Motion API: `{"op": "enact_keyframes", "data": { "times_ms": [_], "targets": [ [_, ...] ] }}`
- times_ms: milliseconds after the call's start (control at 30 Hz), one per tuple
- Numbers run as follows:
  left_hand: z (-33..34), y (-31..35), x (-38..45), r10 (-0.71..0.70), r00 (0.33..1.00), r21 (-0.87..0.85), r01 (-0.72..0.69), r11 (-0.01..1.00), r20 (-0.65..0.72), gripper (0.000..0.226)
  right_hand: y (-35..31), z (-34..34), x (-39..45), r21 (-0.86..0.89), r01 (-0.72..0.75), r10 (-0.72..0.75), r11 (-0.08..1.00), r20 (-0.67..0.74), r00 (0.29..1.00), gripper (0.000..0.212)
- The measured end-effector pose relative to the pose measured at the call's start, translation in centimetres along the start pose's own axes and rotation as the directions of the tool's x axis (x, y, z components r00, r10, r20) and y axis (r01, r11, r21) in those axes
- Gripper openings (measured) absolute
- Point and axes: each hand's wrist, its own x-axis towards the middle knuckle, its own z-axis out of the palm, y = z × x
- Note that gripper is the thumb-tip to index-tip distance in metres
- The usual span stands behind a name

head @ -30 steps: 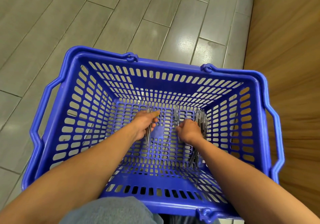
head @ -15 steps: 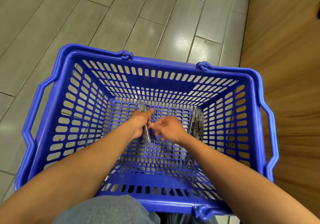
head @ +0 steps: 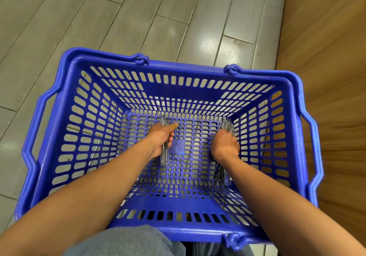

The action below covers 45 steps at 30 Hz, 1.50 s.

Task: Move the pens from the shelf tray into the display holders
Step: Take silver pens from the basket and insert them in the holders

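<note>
Head view: left hand (head: 160,139) grips pen bundle (head: 164,156) mid-floor of basket (head: 198,67) — right hand (head: 225,146) grips pens (head: 227,126) against right wall.

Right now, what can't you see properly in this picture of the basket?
- Head view: pens under the right hand are too bunched to count.
- Pens gripped by the left hand: its fingers cover their middles.
- Basket bottom: both arms hide parts.
- Shelf tray, display holders: outside the frame.
</note>
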Motion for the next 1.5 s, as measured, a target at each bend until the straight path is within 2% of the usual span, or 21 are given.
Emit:
{"op": "enact_keyframes", "data": {
  "times_ms": [133, 233, 300, 367, 400, 500, 600, 667, 800, 833, 900, 967, 1000, 1067, 1267, 1367, 1433, 1500],
  "targets": [
    [-0.1, 0.1, -0.1, -0.002, 1.000, -0.002, 0.002, 1.000, -0.004, 0.060, -0.5, 0.7, -0.4, 0.048, -0.011, 0.011, 0.999, -0.004, 1.000, 0.046],
    [0.0, 0.2, -0.1, -0.002, 1.000, 0.006, 0.002, 1.000, -0.015, 0.049, -0.6, 0.6, -0.3, 0.184, -0.087, 0.084, 0.979, 0.025, 0.996, 0.062],
    [0.0, 0.3, -0.1, -0.001, 1.000, 0.004, 0.001, 1.000, -0.024, 0.038, -0.9, 0.0, -0.1, 0.364, -0.141, 0.106, 0.921, 0.114, 0.988, 0.049],
    [0.0, 0.2, -0.1, -0.004, 1.000, 0.010, 0.004, 1.000, -0.022, 0.030, -1.4, -0.8, -0.4, 0.528, -0.148, 0.035, 0.836, 0.217, 0.975, 0.017],
    [0.0, 0.2, -0.2, -0.008, 1.000, 0.018, 0.008, 1.000, -0.017, 0.031, -1.7, -1.1, -0.7, 0.610, -0.158, -0.014, 0.776, 0.268, 0.963, 0.012],
    [0.2, 0.2, -0.3, -0.009, 1.000, 0.052, 0.010, 0.999, -0.012, 0.037, -2.6, -1.8, -2.2, 0.771, -0.196, -0.222, 0.606, 0.401, 0.889, 0.019],
    [0.4, 0.5, -0.5, -0.012, 1.000, 0.050, 0.012, 0.999, 0.002, 0.058, -3.7, -2.1, -3.9, 0.787, -0.093, -0.420, 0.610, 0.420, 0.805, 0.022],
    [0.4, 0.5, -0.6, -0.023, 1.000, 0.041, 0.022, 0.999, 0.022, 0.067, -4.5, -2.1, -4.7, 0.799, -0.063, -0.479, 0.598, 0.419, 0.771, 0.023],
    [0.2, 0.7, -0.8, -0.013, 1.000, 0.002, 0.013, 1.000, 0.028, 0.038, -4.1, -2.9, -4.4, 0.807, -0.103, -0.523, 0.581, 0.468, 0.712, 0.026],
    [0.2, 0.7, -0.8, -0.005, 1.000, 0.004, 0.005, 1.000, 0.025, 0.031, -3.5, -3.0, -3.8, 0.791, -0.109, -0.504, 0.601, 0.482, 0.716, 0.025],
    [0.1, 0.9, -0.9, -0.006, 1.000, -0.001, 0.006, 1.000, 0.031, 0.022, -2.1, -3.0, -2.4, 0.711, -0.104, -0.374, 0.695, 0.482, 0.792, 0.017],
    [0.1, 0.8, -0.9, -0.018, 0.999, -0.011, 0.018, 1.000, 0.037, 0.023, -0.6, -2.4, -1.1, 0.506, -0.039, -0.201, 0.862, 0.410, 0.890, 0.009],
    [0.1, 0.8, -0.9, -0.022, 0.999, -0.011, 0.022, 1.000, 0.032, 0.025, -0.1, -2.0, -0.6, 0.397, 0.001, -0.159, 0.918, 0.366, 0.917, 0.009],
    [0.1, 0.6, -0.9, -0.027, 0.999, -0.009, 0.028, 1.000, 0.026, 0.027, 0.5, -1.4, -0.2, 0.315, 0.047, -0.155, 0.948, 0.325, 0.933, 0.017],
    [-0.3, 0.4, -0.8, -0.051, 0.997, -0.045, 0.053, 0.998, 0.059, 0.013, -0.4, 0.5, -0.2, 0.125, 0.211, -0.240, 0.970, 0.306, 0.921, 0.031],
    [-0.2, 0.3, -0.8, -0.046, 0.999, -0.009, 0.046, 0.999, 0.023, 0.013, -0.7, 0.9, -0.1, 0.173, 0.182, -0.228, 0.968, 0.303, 0.925, 0.033],
    [-0.1, 0.2, -0.7, -0.036, 0.999, 0.020, 0.036, 0.999, 0.008, 0.017, -0.9, 0.3, 0.3, 0.371, 0.106, -0.229, 0.922, 0.305, 0.924, 0.021],
    [-0.1, 0.3, -0.7, -0.028, 1.000, 0.028, 0.028, 0.999, 0.012, 0.025, -1.4, -1.1, 0.4, 0.649, -0.032, -0.268, 0.760, 0.358, 0.894, 0.016]
  ]
}}
